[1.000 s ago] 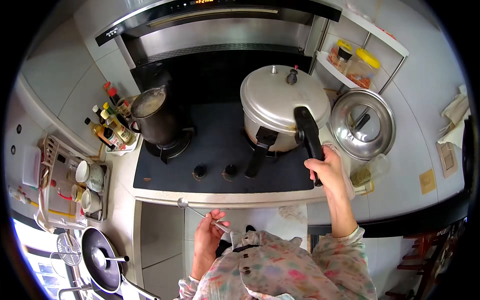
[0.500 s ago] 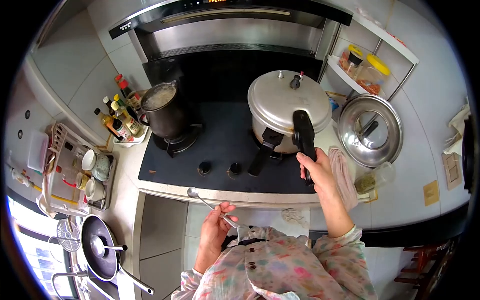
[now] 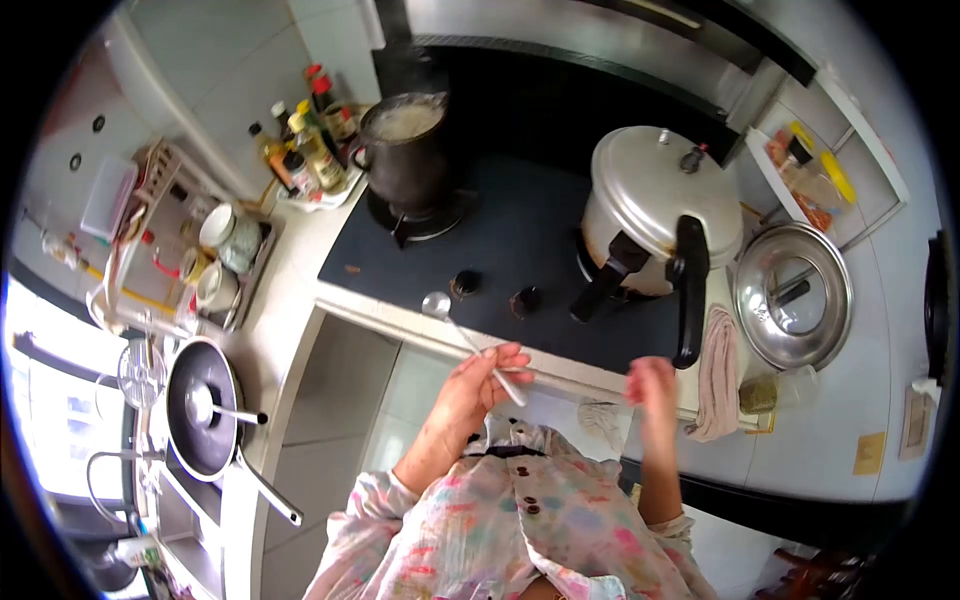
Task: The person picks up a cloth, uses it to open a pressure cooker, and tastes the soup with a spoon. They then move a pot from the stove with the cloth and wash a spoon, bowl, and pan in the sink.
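My left hand (image 3: pixel 474 386) is closed round the handle of a long metal spoon (image 3: pixel 436 305). The spoon's bowl points away from me, over the front edge of the black hob (image 3: pixel 500 235). My right hand (image 3: pixel 653 385) is smeared by motion, so its fingers cannot be made out. It is apart from the pressure cooker (image 3: pixel 665 190), below and left of the end of the lid's black handle (image 3: pixel 690 290). That cooker stands on the right burner with its lid on. An uncovered dark pot (image 3: pixel 408 165) with pale, frothy contents stands on the left burner.
Sauce bottles (image 3: pixel 313 155) stand in a tray left of the hob. Further left are a dish rack (image 3: pixel 160 240) and a frying pan (image 3: pixel 205 440) with a ladle in it. On the right lie a folded cloth (image 3: pixel 716 385), a steel-rimmed lid (image 3: pixel 750 285) and a jar (image 3: pixel 765 393).
My right hand has let go of the cooker's lid handle and drawn back toward me. The view has turned and shifted left. My left hand still holds the spoon.
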Demonstrator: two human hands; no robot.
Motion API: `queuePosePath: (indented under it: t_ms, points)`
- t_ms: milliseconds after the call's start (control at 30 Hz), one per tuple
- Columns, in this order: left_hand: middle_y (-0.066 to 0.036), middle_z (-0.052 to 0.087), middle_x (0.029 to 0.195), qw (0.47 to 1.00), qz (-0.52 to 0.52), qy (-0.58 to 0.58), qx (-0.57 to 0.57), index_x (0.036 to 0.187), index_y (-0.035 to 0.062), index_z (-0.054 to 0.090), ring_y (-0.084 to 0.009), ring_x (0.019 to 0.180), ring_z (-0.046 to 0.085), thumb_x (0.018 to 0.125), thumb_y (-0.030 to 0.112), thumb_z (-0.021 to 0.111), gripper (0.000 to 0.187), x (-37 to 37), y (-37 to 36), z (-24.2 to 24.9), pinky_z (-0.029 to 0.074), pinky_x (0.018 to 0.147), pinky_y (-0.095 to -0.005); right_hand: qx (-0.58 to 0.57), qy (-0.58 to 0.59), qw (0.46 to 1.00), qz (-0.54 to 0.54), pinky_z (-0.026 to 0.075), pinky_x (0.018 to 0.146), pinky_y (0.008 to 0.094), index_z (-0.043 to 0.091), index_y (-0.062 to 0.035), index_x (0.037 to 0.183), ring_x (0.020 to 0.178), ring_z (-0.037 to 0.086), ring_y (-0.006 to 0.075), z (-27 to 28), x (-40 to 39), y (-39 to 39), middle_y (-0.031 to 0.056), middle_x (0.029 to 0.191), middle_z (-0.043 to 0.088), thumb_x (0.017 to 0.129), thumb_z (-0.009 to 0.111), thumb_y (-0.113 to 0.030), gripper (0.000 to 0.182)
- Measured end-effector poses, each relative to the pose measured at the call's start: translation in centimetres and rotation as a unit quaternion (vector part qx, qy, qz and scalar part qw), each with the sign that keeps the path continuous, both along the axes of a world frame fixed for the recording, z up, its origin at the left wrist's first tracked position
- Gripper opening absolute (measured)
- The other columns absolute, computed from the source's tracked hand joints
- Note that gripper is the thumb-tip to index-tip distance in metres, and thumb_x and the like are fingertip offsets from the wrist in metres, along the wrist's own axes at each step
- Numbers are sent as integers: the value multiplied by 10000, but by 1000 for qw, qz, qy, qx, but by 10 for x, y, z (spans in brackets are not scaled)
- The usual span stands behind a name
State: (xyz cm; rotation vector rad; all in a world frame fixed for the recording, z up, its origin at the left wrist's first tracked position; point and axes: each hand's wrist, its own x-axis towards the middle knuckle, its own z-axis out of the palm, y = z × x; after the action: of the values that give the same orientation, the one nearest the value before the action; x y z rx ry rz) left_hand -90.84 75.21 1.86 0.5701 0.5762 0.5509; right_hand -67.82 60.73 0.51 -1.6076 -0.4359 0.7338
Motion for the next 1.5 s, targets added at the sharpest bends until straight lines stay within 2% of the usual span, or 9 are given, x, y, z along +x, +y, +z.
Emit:
queuePosePath:
  t_ms: [100, 300, 433, 567, 867, 1133, 1333, 1367, 1500]
  points:
    - [-138, 595, 1092, 1000, 9, 6, 7, 1190, -31, 484, -238, 846, 623, 935, 288, 431, 412, 5, 3, -5, 518, 715, -308, 12, 55, 974, 218, 396, 480, 204, 554, -47, 965, 582, 520, 77, 12, -65, 33, 25, 724, 569, 909, 490, -194, 170]
    - [-147, 565, 1148, 997, 69, -16, 18, 1206, -40, 469, -201, 655, 613, 913, 318, 467, 462, -27, -1, 1, 500, 481, -293, 1, 82, 916, 394, 340, 455, 178, 531, -40, 965, 532, 453, 58, 9, -129, 86, 8, 682, 509, 891, 480, -108, 112]
    - [-122, 489, 1235, 969, 246, 19, 2, 1335, 36, 344, -197, 1021, 541, 932, 272, 455, 480, -66, -17, 3, 450, 864, -309, 66, 112, 867, 481, 303, 444, 179, 499, -22, 974, 520, 409, 44, -1, -167, 100, -2, 643, 477, 887, 474, -85, 110]
    - [-136, 420, 1292, 913, 405, 2, 42, 1408, 109, 145, -223, 1041, 540, 936, 261, 448, 581, -130, -40, 34, 425, 894, -339, 96, 75, 792, 598, 342, 479, 175, 490, -6, 1002, 550, 436, 44, 8, -218, 100, 8, 678, 515, 908, 470, -121, 150]
    - [-148, 587, 1048, 763, 640, -55, 71, 1199, 133, 393, -172, 604, 600, 916, 113, 451, 290, -326, -131, 33, 451, 475, -235, 29, 107, 709, 697, 388, 463, 179, 495, -15, 998, 552, 497, 57, 6, -423, 18, 20, 677, 548, 895, 492, -83, 124]
    - [-104, 626, 902, 673, 738, 25, -47, 1118, 107, 422, -138, 516, 589, 891, 67, 462, 235, -544, -256, -17, 430, 392, -210, 82, -19, 612, 787, 435, 518, 191, 530, -16, 1048, 672, 562, 65, -5, -625, -30, 21, 828, 606, 893, 531, -195, 236]
    - [-95, 625, 877, 614, 778, 24, -127, 1014, 109, 421, -147, 510, 580, 874, 62, 478, 159, -644, -299, -52, 435, 390, -228, 63, -73, 628, 772, 430, 498, 202, 546, -35, 1022, 672, 558, 62, -21, -750, 0, 5, 802, 591, 852, 554, -161, 212]
    - [-96, 624, 874, 606, 783, 17, -139, 1008, 110, 416, -151, 511, 581, 872, 59, 477, 158, -655, -299, -56, 436, 390, -231, 60, -69, 645, 759, 465, 633, 275, 564, 0, 987, 680, 583, 154, -22, -772, 11, 102, 789, 619, 804, 591, -187, 263]
    - [-98, 619, 868, 626, 767, 36, -136, 993, 111, 403, -156, 511, 575, 870, 75, 473, 146, -699, -286, -53, 422, 379, -236, 69, -72, 653, 751, 474, 619, 287, 545, -1, 1023, 687, 592, 170, -40, -873, 79, 118, 866, 620, 807, 585, -216, 308]
